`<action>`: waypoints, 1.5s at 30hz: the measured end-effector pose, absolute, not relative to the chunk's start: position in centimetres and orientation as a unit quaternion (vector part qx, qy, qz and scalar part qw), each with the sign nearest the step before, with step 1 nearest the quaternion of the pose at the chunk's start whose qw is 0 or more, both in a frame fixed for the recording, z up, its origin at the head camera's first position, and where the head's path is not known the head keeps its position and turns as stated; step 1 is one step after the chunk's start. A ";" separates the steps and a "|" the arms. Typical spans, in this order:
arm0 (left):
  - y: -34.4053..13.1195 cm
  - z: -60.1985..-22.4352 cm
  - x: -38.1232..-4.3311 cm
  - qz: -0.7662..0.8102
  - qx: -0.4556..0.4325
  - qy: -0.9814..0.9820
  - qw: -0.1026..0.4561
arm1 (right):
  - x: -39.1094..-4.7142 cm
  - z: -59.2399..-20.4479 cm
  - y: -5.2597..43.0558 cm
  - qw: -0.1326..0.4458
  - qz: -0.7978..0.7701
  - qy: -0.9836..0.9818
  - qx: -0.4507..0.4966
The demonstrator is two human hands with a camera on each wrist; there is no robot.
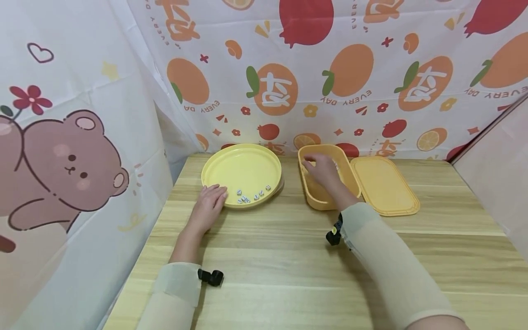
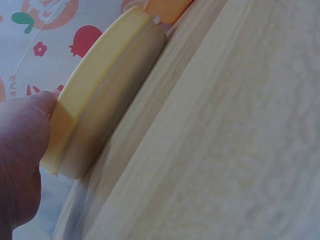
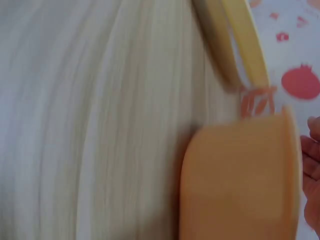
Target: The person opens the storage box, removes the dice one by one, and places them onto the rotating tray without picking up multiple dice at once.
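Observation:
A round yellow tray (image 1: 241, 167) holds several small white dice (image 1: 246, 200) near its front edge. My left hand (image 1: 207, 206) rests on the tray's front-left rim, its fingers lying over the edge. In the left wrist view the same hand (image 2: 22, 135) touches the tray's outer side (image 2: 95, 85). Over the orange rectangular box (image 1: 321, 201) reaches my right hand (image 1: 323, 172), thumb and fingers apart, with nothing visible between them. More white dice (image 1: 336, 166) show inside the box, partly hidden by that hand. At the right wrist view's edge, the hand's fingers (image 3: 311, 155) are loosely bent beside the box wall (image 3: 240, 180).
An orange lid (image 1: 387, 185) lies flat against the box's right side. Beneath the tray shows a beige round lower part (image 2: 120, 90). Everything stands at the back of a wooden table (image 1: 268, 256), before a fruit-print cloth (image 1: 313, 87). A bear-print cloth (image 1: 70, 160) hangs at left.

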State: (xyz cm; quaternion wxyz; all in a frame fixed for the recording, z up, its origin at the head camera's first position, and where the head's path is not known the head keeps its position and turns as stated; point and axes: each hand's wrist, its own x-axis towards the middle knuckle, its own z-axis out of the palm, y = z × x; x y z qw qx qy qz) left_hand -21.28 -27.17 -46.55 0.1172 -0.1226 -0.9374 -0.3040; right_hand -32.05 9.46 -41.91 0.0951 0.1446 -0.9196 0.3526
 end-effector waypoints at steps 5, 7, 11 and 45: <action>-26.9 -46.6 -21.4 -0.300 -0.128 -0.938 0.119 | -32.5 -42.8 11.9 0.067 0.334 -0.934 0.107; -26.8 -46.6 -21.3 -0.300 -0.129 -0.937 0.120 | -32.6 -43.0 12.5 0.049 0.321 -0.941 0.098; -26.8 -46.4 -21.3 -0.303 -0.128 -0.936 0.123 | -32.9 -43.3 13.0 0.000 0.288 -0.954 0.084; -26.9 -46.7 -21.5 -0.308 -0.121 -0.936 0.124 | -33.2 -44.3 13.4 -0.059 0.182 -0.976 0.104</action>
